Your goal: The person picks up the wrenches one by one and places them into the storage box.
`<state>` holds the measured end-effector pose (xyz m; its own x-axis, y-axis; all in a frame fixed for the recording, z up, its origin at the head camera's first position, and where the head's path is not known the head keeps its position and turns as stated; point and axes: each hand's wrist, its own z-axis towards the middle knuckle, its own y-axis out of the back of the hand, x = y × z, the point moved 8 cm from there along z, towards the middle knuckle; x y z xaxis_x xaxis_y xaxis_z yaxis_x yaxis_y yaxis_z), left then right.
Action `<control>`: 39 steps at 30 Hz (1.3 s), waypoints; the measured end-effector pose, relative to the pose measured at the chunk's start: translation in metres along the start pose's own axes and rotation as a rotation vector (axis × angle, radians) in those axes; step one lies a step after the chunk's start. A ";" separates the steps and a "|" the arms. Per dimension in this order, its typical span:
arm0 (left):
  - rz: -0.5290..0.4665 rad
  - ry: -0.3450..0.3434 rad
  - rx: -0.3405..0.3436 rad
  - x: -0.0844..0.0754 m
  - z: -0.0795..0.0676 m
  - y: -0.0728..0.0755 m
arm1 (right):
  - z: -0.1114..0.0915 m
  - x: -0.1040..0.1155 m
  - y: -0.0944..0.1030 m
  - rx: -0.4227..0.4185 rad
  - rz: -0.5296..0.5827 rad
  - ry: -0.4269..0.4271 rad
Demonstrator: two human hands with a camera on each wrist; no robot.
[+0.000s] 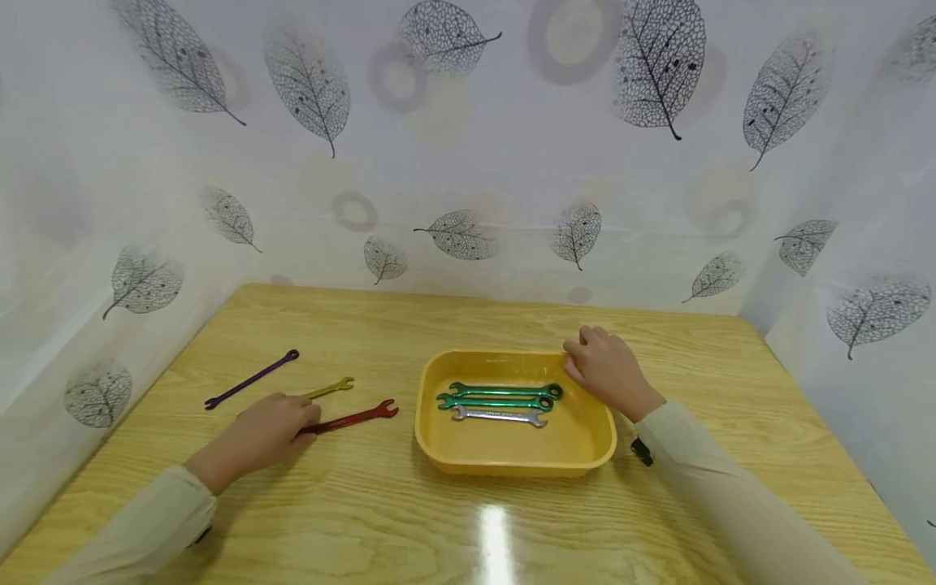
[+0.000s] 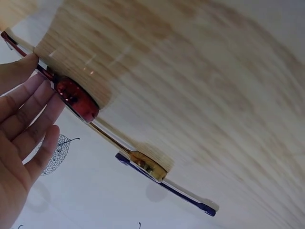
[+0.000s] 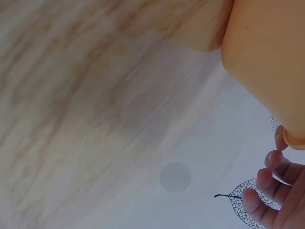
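Two pale sleeves (image 1: 746, 496) reach in over a wooden table (image 1: 344, 520). The left hand (image 1: 266, 431) pinches a red wrench (image 1: 358, 419); a yellow wrench (image 1: 329, 389) lies just beyond, a purple wrench (image 1: 252, 379) farther left. The right hand (image 1: 610, 370) grips the far right rim of a yellow tray (image 1: 512, 470) holding two green wrenches (image 1: 504, 391) and a silver wrench (image 1: 493, 416). The step looks like picking up; the next move would call for a steady lift rightward, toward the tray.
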<state>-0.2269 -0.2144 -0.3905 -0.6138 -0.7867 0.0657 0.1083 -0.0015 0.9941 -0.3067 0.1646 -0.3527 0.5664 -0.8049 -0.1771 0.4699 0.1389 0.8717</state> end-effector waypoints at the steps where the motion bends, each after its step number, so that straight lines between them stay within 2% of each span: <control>1: 0.004 0.001 0.001 0.000 0.000 0.000 | 0.000 0.000 0.000 0.000 -0.001 0.000; 15: 0.015 -0.041 -0.049 -0.003 0.000 0.000 | 0.000 -0.001 0.000 0.001 0.001 -0.005; 26: -0.013 0.000 -0.036 0.004 -0.003 -0.001 | 0.000 -0.001 -0.001 0.006 0.003 -0.007; 39: -0.057 -0.040 -0.046 0.000 -0.001 0.004 | 0.001 -0.001 0.000 0.004 0.009 -0.010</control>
<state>-0.2260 -0.2153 -0.3869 -0.6504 -0.7595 0.0131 0.1077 -0.0752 0.9913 -0.3078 0.1648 -0.3526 0.5638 -0.8092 -0.1651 0.4625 0.1437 0.8749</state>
